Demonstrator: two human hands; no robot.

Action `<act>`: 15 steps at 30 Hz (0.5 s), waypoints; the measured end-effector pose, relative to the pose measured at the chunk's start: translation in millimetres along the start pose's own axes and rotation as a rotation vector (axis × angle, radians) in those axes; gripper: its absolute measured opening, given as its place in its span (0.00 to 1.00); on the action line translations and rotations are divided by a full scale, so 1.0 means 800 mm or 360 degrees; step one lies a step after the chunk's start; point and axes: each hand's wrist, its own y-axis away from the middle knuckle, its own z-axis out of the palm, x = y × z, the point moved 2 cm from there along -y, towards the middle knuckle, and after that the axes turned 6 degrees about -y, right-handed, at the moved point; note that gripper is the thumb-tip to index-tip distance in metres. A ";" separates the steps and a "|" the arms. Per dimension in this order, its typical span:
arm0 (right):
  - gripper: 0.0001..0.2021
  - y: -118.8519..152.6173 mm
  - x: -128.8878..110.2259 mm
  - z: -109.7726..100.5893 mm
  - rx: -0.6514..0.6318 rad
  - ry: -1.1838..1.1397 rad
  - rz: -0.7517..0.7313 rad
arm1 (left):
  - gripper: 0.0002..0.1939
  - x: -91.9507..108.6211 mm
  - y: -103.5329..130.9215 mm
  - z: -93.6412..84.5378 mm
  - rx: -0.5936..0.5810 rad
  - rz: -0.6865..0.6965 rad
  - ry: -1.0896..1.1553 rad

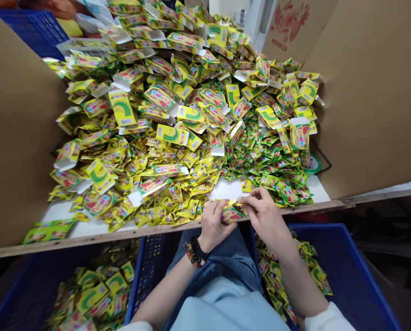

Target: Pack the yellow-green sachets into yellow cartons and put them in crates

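Observation:
My left hand [214, 223], with dark and beaded bracelets at the wrist, grips the left end of a small yellow and red box [232, 214] at the table's front edge. The fingers of my right hand [262, 214] are pinched at the box's right end, by its flap. Behind my hands lie yellow candy sachets [157, 214] to the left and green sachets [270, 163] to the right. Many yellow boxes with white open flaps [191, 115] are heaped on top of them and toward the back.
Blue crates holding filled yellow boxes stand below the table, one left [134, 280] and one right [357, 276]. Cardboard walls [370, 101] flank the heap. Green packs [50, 231] lie at the front left corner; a tape roll [313, 164] sits at the right.

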 end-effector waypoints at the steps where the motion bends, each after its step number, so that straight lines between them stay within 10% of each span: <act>1: 0.13 0.001 -0.002 0.003 0.0044 0.0089 -0.0014 | 0.28 0.002 0.003 0.005 0.0051 0.0008 0.0019; 15: 0.11 0.019 0.023 0.068 0.0346 -0.0003 -0.0387 | 0.35 -0.004 0.034 0.020 0.0007 -0.0184 0.0283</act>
